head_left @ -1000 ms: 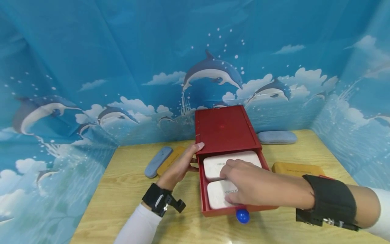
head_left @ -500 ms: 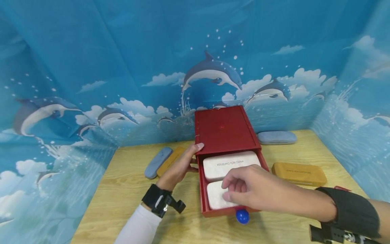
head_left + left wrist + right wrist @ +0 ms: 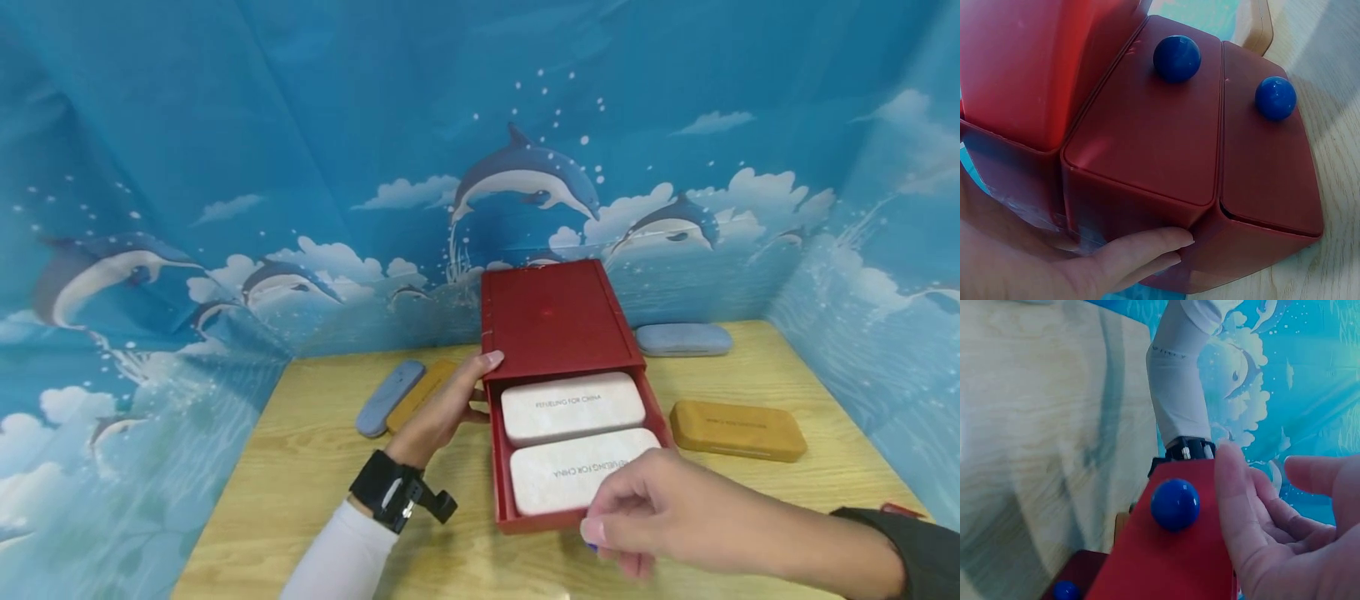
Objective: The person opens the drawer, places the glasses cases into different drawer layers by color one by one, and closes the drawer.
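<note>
The left hand (image 3: 448,396), fingers straight, presses the side of the red cabinet (image 3: 555,321), presumably bracing it. The right hand (image 3: 660,512), loosely bent, holds nothing near the blue knob (image 3: 1175,505). Between the hands, the extended drawer (image 3: 525,522) contains two white cases (image 3: 573,421).

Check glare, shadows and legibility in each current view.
Head: small glare spot on the table's near edge; print on the upper white case readable. Left wrist: highlights on both blue knobs, pulled-out red drawer lit brightest, shadow on the table at upper right. Right wrist: long shadows across the table, highlight on the nearer blue knob.
</note>
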### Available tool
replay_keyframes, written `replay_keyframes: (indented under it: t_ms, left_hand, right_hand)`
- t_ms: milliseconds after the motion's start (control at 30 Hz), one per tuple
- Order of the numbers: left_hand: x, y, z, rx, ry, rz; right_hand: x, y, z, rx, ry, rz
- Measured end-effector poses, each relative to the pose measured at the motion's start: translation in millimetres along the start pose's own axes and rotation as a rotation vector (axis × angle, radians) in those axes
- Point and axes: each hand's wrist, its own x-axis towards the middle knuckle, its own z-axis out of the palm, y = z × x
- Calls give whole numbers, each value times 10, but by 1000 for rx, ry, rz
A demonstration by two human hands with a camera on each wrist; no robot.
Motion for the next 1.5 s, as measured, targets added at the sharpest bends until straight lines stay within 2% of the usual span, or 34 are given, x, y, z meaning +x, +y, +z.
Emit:
replay_keyframes:
  t_ms: [100,267,367,433,633,733,867,1000,1067,1233,1500]
  left_hand:
    - [7,-11,2,0,-10,-1]
    - [2,-15,-5,0,-9,-8]
    - [2,-3,-8,4,1,-8]
    - [6,-1,-6,10,6,-6]
    - [12,-26,7,8,0,3]
    - [-57,68,43,26,-10,7]
    - [-147,229,89,46,-15,3]
    - [-147,237,82,46,-9,-7]
    - [-150,233,81,45,-6,-10]
    - [-156,236,83,48,-11,2]
    - [-128,215,71,47,-8,-9]
  right_hand:
    - [-77,61,23,34,-35,37]
    - [-163,181,69,200,-133,194]
    - [-174,265,121,229,-157,211]
    - [-173,333,155,217,-153,180]
    - [-156,541,229,318,-101,231]
    - [-143,612,259,365,-77,252]
    - [-122,621,280,450,-38,293]
    - [-104,595,299,541,1,327]
    - [-104,588,314,564,2,318]
    - [-76,561,328,590,1,300]
    - [30,561,325,509,55,259]
